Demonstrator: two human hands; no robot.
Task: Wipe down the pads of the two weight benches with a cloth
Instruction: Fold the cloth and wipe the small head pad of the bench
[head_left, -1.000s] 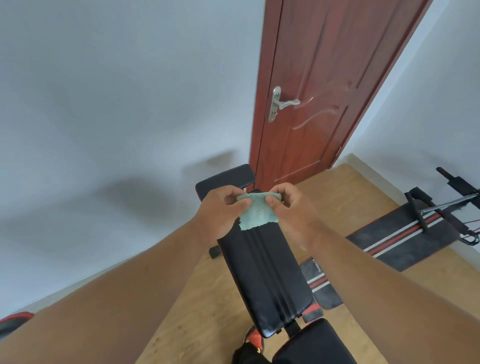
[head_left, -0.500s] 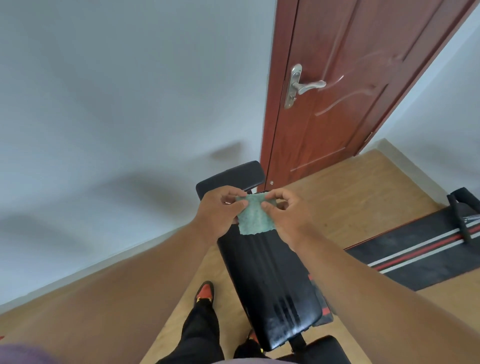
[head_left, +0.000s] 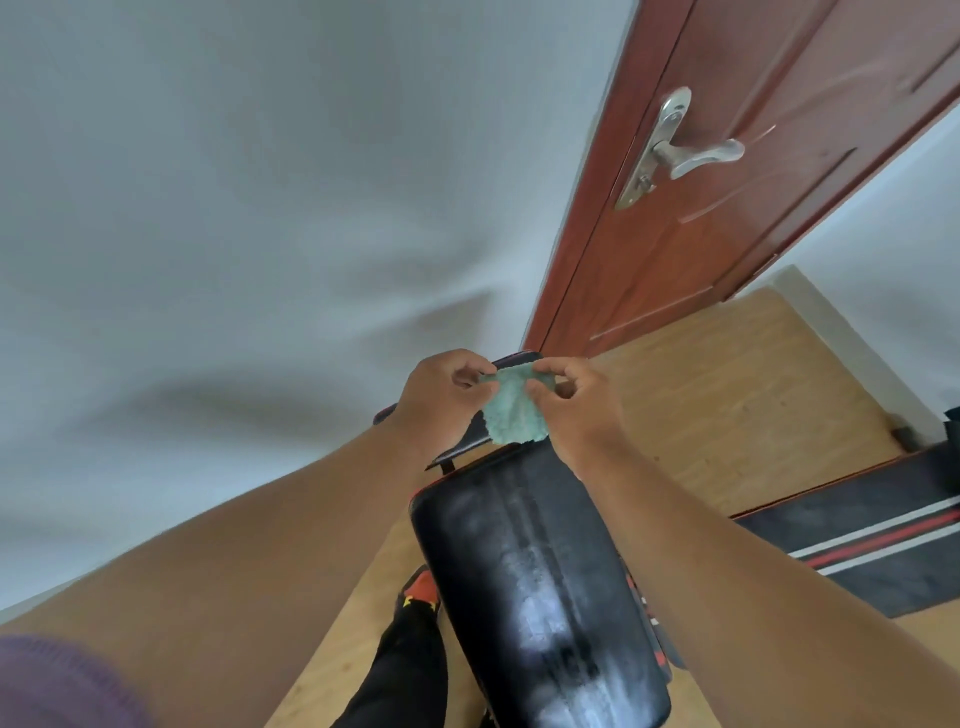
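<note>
The person is holding a small, pale green, fluffy cloth (head_left: 514, 410) in the air with both hands, above the far end of a long black vinyl bench pad (head_left: 540, 587). The left hand (head_left: 441, 400) is pinching the cloth's upper left edge between thumb and fingers (head_left: 470, 375), and the right hand (head_left: 576, 410) is pinching its upper right edge in the same way, so the fingers of both hands are closed on the fabric. The cloth is hanging down between the two grips, crumpled rather than flat, and is not touching the pad. The step in hand appears to be preparation: the cloth is being spread or refolded into a usable wiping face, and wiping contact is not being made at this moment. The black pad is showing pale, streaky patches along its centre line; whether these are dust, moisture or glare cannot be told. A shorter black pad section (head_left: 467, 441) is lying just beyond it, partly hidden by the hands. A second bench, a black padded board with red and white stripes (head_left: 878, 540), is lying on the wooden floor (head_left: 717, 405) to the right, well apart from the hands. The next move is likely calling for the cloth to be gathered into one hand, lowered flat onto the near pad, and drawn along its length with even pressure. The striped pad would then need the same treatment.
</note>
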